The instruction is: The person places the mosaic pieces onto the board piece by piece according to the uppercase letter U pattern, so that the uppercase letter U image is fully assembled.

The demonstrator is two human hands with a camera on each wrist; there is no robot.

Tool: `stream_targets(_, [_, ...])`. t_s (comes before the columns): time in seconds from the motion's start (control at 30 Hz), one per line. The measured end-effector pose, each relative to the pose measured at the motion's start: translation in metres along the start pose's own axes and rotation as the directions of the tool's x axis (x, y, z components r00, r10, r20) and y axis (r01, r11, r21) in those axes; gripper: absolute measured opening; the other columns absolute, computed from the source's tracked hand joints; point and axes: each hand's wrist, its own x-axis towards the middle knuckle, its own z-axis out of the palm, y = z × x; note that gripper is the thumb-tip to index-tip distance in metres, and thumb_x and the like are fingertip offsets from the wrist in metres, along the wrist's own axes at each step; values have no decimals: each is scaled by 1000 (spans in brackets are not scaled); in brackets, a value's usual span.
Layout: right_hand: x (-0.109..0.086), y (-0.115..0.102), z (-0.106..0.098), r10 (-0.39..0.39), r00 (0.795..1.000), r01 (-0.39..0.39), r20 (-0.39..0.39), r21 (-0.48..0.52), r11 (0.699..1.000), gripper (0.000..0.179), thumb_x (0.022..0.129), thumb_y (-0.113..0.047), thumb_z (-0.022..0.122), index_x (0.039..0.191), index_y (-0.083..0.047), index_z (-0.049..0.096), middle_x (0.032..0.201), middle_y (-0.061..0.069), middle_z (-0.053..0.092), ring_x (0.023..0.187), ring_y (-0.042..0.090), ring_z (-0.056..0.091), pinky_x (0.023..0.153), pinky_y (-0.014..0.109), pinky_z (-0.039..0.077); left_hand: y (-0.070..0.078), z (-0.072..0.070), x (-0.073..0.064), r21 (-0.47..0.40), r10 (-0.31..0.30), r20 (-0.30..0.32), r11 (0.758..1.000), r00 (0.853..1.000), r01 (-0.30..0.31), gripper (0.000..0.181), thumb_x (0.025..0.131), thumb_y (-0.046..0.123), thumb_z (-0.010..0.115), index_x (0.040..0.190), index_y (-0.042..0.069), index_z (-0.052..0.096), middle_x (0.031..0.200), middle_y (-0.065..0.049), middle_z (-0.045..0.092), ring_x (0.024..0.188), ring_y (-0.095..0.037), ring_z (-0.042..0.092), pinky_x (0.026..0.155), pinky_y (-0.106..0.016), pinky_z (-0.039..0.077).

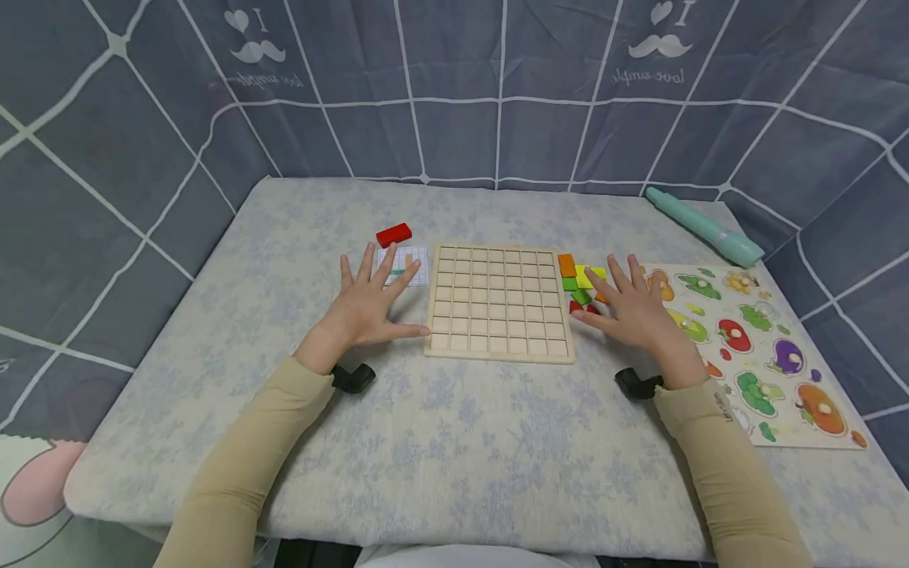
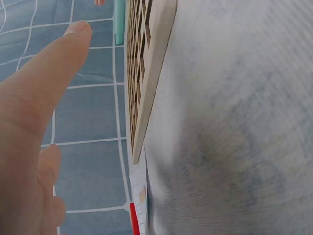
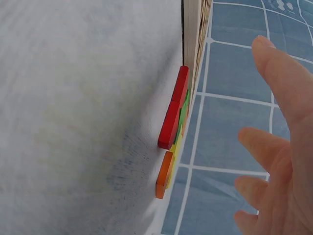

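A wooden grid board [image 1: 500,303] with square cells lies flat at the middle of the table. To its left my left hand [image 1: 369,306] is spread with straight fingers, the thumb close to the board's edge. It holds nothing. Partly behind those fingers is a small printed grid card [image 1: 419,256], with a red block [image 1: 394,234] beyond it. My right hand [image 1: 632,308] is spread too, over the board's right side. Beside its fingers lie orange [image 1: 566,265], green [image 1: 570,284] and yellow blocks [image 1: 584,276]. Red blocks [image 3: 169,125] show clearly in the right wrist view.
A vegetable picture board [image 1: 770,355] lies at the right, partly under the right forearm. Behind it a teal cylindrical object [image 1: 703,225] rests near the back right corner. Grey checked cloth [image 1: 454,142] hangs along the back and sides of the table.
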Motion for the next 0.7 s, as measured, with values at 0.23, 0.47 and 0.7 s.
stream_targets(0.23, [-1,0,-2,-6,1000,5,12,31,999,86,89,-64,45,152,-13,18,154,23,-4,137,40,-21,103,69,-9,1,-3,-3,-28,34,-43,999,998,-35,105,72,85,40,153,28,4,156,-12,-8,138,-41,-16,104,-68,-10])
stream_targets(0.47, [5,0,-8,-30,999,33,-37,82,996,78,94,-52,48,151,-10,18,153,26,-1,137,43,-16,104,69,-6,5,-15,-5,-135,108,-103,983,989,-122,101,76,79,46,152,31,0,156,-11,-8,138,-34,-20,108,-63,-7])
stream_targets(0.7, [23,-3,-18,3,1000,-1,-12,165,986,78,94,-53,46,152,-11,16,154,24,-2,138,41,-15,106,67,-3,9,-17,-10,-321,182,-163,920,970,-226,97,82,67,55,152,28,0,156,-9,-10,141,-28,-13,111,-59,-2])
